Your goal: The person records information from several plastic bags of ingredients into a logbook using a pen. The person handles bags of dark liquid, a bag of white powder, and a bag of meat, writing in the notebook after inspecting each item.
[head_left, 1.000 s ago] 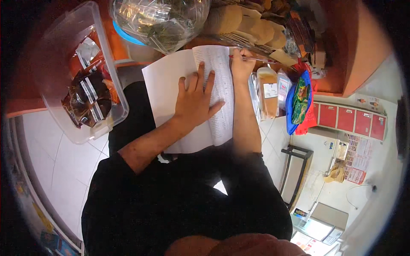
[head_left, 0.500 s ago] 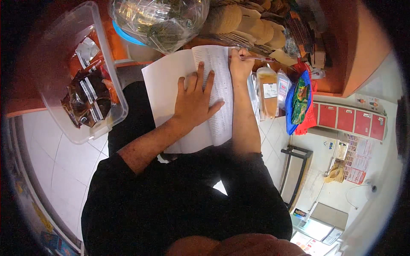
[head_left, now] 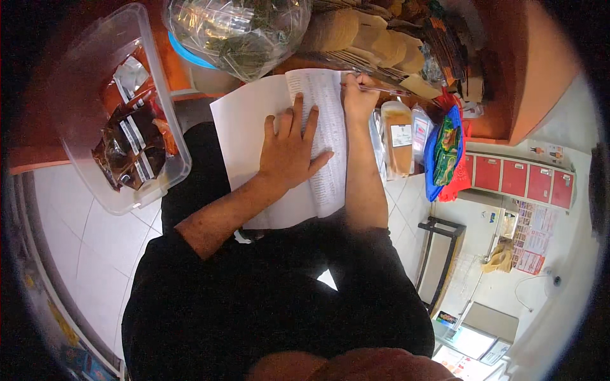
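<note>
My left hand (head_left: 286, 155) lies flat, fingers spread and gripping nothing, on an open booklet (head_left: 244, 130) at the near edge of the worktop (head_left: 178, 75); my right hand (head_left: 359, 100), fingers curled around a slim pen (head_left: 389, 89), sits by the booklet's top right corner.

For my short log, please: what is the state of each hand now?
Left hand: open, spread on the paper booklet.
Right hand: closed around a pen.
</note>
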A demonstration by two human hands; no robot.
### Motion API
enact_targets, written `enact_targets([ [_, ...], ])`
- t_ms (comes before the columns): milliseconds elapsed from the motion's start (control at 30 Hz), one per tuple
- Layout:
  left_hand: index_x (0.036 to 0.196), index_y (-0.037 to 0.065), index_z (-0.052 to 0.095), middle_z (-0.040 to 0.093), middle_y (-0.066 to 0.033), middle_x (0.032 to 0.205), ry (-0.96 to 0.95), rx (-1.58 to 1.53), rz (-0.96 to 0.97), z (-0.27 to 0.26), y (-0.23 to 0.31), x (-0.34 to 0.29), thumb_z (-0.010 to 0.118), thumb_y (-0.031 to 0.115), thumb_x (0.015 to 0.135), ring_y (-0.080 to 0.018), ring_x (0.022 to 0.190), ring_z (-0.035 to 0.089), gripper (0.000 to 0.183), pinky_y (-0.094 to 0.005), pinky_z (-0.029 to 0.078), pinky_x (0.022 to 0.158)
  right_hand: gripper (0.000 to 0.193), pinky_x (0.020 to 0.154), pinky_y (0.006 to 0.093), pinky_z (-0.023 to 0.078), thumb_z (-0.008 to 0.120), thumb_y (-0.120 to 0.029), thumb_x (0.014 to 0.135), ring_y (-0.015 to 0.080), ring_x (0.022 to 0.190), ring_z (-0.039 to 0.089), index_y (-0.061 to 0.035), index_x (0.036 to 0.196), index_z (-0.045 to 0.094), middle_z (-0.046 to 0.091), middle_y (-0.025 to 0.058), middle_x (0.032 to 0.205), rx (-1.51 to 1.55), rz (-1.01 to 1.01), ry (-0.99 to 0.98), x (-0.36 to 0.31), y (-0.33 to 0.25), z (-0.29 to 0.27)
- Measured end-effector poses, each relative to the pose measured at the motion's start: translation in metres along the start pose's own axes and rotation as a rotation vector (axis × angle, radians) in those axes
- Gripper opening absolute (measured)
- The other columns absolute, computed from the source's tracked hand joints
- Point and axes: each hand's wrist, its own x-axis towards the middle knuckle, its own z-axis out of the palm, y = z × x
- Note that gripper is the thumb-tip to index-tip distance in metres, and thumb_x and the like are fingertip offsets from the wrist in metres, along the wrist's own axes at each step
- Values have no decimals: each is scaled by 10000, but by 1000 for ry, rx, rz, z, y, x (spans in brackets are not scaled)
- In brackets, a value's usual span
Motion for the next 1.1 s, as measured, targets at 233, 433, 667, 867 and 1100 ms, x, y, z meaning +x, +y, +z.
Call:
enact_targets([
  [233, 1432, 37, 424, 257, -274, 1535, 10, -8, -6, -2, -7, -2, 544, 621, 857, -375, 1196, 448, 829, -582, 314, 977, 321, 354, 263, 280, 622, -209, 884, 108, 404, 400, -101, 630, 460, 488, 18, 558, 536, 478, 213, -4, -27, 0],
  [433, 1478, 139, 374, 239, -221, 1555, -138, -105, 19, -28, -12, -22, 543, 622, 871, -402, 1302, 387, 794, -674, 267, 1020, 304, 369, 251, 287, 663, -290, 891, 97, 399, 399, -129, 679, 517, 484, -13, 541, 375, 436, 274, 1, 1, -8],
  [667, 1152, 86, 595, 516, -134, 1213, 76, -327, 17, -85, -86, -186, 783, 307, 756, -325, 1149, 468, 491, -478, 336, 989, 381, 382, 241, 275, 670, -293, 902, 88, 405, 384, -139, 607, 485, 478, -11, 525, 503, 462, 251, -2, -16, -6],
  [867, 1411, 47, 258, 393, -199, 1356, 944, -546, -1277, -54, -191, -280, 742, 417, 815, -308, 1230, 410, 853, -472, 318, 1033, 383, 390, 228, 267, 658, -281, 910, 78, 411, 383, -129, 610, 475, 471, -9, 524, 447, 384, 204, 0, -19, -5],
  [1100, 1407, 153, 368, 424, -105, 1430, 658, -1621, -1296, -44, -214, -254, 572, 419, 954, -309, 1216, 501, 563, -438, 433, 1027, 341, 400, 220, 296, 663, -285, 909, 66, 443, 408, -130, 653, 500, 511, -7, 574, 454, 357, 163, 4, -6, -7],
])
